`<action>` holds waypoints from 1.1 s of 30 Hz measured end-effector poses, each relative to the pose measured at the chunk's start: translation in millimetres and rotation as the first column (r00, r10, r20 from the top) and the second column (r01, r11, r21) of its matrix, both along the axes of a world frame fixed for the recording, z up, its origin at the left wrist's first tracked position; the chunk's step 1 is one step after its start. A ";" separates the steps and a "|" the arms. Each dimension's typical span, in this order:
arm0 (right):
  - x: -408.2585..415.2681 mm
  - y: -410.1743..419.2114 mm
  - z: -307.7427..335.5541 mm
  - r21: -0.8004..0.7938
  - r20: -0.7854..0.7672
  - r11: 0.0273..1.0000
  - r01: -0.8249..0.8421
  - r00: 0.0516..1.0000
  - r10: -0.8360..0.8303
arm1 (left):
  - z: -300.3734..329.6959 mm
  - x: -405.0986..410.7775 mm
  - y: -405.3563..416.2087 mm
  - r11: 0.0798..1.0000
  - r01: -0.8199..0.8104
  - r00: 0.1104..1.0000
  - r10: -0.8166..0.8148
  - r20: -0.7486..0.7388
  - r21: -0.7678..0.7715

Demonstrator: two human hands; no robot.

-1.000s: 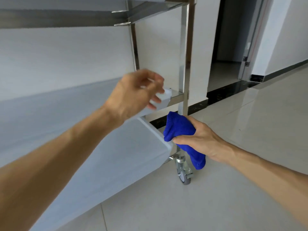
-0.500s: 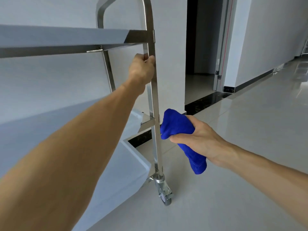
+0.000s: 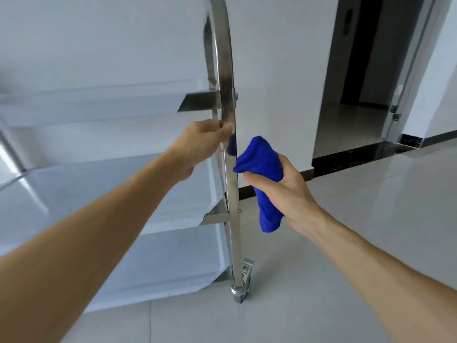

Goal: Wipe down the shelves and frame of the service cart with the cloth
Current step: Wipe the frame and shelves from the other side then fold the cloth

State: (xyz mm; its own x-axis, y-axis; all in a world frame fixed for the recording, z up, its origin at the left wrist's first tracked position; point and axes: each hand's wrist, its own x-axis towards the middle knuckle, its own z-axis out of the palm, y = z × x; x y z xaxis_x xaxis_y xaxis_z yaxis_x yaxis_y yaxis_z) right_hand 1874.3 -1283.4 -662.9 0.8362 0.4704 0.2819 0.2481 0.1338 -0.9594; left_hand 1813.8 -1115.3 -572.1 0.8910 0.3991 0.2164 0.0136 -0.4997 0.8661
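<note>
Fingers (image 3: 257, 180) of the right hand (image 3: 291, 191) grip the cloth (image 3: 262, 159) against the post (image 3: 228, 115); left hand (image 3: 202, 142) clasps it. Frame-wiping now; next, likely slide the cloth along it.

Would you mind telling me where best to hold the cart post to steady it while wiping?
Probably the bare stretch of the post just under the top shelf bracket, from the shelf side, as the left hand grips it now. That leaves the outer face free for the cloth in the right hand.
</note>
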 end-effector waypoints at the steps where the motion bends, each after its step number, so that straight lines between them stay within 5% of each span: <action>1: -8.4 0.2 4.4 0.011 0.008 0.999 -0.045 0.999 0.045 | 4.9 -13.7 -2.9 1.000 -0.010 0.999 0.010 -0.035 -0.005; 5: -43.9 4.9 11.8 0.033 0.036 0.982 -0.186 0.982 0.185 | 17.5 -67.1 -16.6 0.998 -0.031 0.994 0.025 -0.105 -0.054; 15: -154.6 31.8 20.1 0.136 0.107 0.922 -0.363 0.930 0.351 | 17.9 -205.5 -44.1 0.974 -0.218 0.976 0.219 0.008 -0.068; 26: -224.8 58.1 -23.1 0.188 0.277 0.964 -0.188 0.952 0.131 | 16.4 -259.5 -57.9 0.909 -0.416 0.909 0.416 0.026 0.005; 33: -220.4 43.8 -90.0 -0.004 0.329 0.962 -0.273 0.908 0.259 | 3.6 -251.9 -57.4 0.795 -0.437 0.887 0.459 0.054 0.421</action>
State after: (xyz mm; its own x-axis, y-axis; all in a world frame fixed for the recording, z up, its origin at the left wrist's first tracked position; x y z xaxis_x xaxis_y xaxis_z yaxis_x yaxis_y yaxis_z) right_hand 1654.0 -1239.6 -753.0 0.5413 0.6449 0.5395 0.4939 0.2755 -0.8247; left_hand 1561.9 -1172.7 -568.5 0.6483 0.6404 0.4118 0.3606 -0.7346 0.5747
